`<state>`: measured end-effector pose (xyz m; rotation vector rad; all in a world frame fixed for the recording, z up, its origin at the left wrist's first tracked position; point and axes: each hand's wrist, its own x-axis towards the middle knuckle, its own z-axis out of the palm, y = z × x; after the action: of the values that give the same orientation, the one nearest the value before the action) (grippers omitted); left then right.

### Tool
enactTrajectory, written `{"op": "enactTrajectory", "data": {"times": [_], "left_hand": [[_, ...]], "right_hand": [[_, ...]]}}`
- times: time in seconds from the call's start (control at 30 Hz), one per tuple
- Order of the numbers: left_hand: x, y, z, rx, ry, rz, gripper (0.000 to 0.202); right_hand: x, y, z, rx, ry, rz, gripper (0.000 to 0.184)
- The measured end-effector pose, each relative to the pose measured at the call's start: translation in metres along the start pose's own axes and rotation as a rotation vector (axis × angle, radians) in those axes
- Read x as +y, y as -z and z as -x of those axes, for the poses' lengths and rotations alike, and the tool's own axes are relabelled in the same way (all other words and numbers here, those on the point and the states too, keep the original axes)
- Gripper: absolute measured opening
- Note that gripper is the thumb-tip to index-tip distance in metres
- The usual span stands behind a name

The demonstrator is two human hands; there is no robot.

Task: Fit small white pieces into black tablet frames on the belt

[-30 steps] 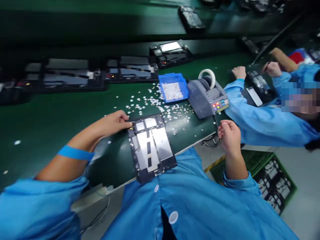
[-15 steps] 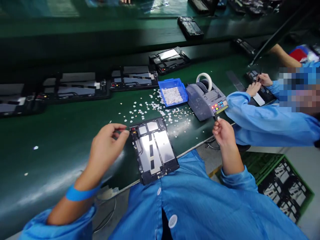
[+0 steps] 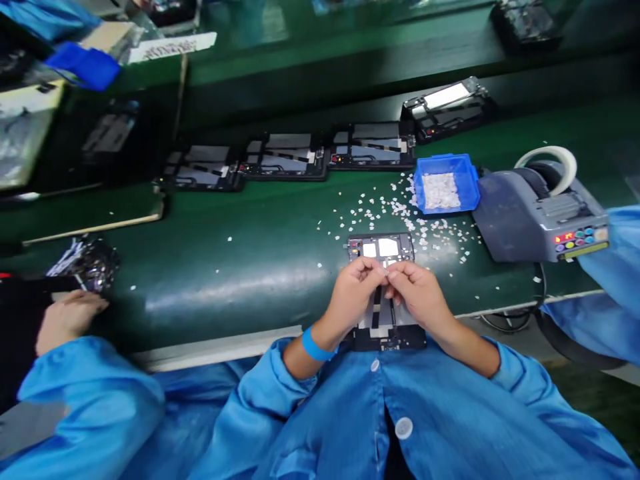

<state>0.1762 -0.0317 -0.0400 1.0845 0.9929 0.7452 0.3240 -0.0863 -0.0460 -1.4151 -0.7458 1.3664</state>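
An opened tablet [image 3: 410,338], its batteries and flat cables exposed, lies at the table's front edge before me. Over its upper middle my left hand [image 3: 353,291] and my right hand [image 3: 419,293] meet fingertip to fingertip. Both are closed in a pinch, thumb against forefinger. Between the tips shows a tiny bit of white tape [image 3: 385,271], mostly hidden by the fingers. Whether the tape touches the tablet I cannot tell. To the right stands a grey tape dispenser [image 3: 507,217] carrying a white tape roll [image 3: 569,170].
A blue bin [image 3: 471,183] holds small white scraps, and more scraps [image 3: 423,230] lie strewn around it. Several opened tablets [image 3: 285,160] line the back. At the left, a co-worker's hand [image 3: 73,317] is near a dark shiny bundle [image 3: 93,263]. Another co-worker's sleeve [image 3: 620,267] shows at the right.
My right hand has come from the dispenser to above the tablet with the tape piece. My left hand has moved from the tablet's left edge to meet it. The view has swung left.
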Motion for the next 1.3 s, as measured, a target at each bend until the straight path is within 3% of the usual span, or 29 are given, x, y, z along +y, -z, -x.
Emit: {"op": "enactTrajectory", "data": {"times": [0.07,0.13,0.23,0.33,0.53,0.73,1.03,1.17,1.3], "left_hand": [[0.004,0.024,0.003,0.114,-0.128,-0.166,0.012],[0.009,0.048,0.001,0.170,-0.300,-0.429,0.011],[0.015,0.075,-0.008,-0.001,-0.496,-0.898,0.014],[0.015,0.082,-0.023,-0.182,-0.596,-1.232,0.015],[0.011,0.077,-0.036,-0.266,-0.673,-1.541,0.019],[0.018,0.075,-0.036,-0.320,-0.673,-1.600,0.026],[0.025,0.077,-0.038,-0.321,-0.560,-1.466,0.019],[0.026,0.074,-0.046,-0.236,-0.461,-1.203,0.013],[0.022,0.069,-0.069,-0.170,-0.257,-0.964,0.013]], "right_hand": [[0.001,0.009,-0.006,-0.035,0.094,0.226,0.028],[0.001,0.020,-0.018,-0.036,0.304,0.556,0.027],[-0.002,0.030,-0.045,-0.049,0.627,1.040,0.032],[-0.004,0.029,-0.070,-0.132,0.784,1.335,0.036],[-0.003,0.025,-0.094,-0.217,0.986,1.509,0.038],[-0.005,0.029,-0.099,-0.222,1.150,1.598,0.032],[-0.010,0.027,-0.100,-0.248,1.153,1.625,0.034],[-0.012,0.029,-0.106,-0.286,1.161,1.600,0.031],[-0.011,0.032,-0.109,-0.310,1.110,1.561,0.032]]}}
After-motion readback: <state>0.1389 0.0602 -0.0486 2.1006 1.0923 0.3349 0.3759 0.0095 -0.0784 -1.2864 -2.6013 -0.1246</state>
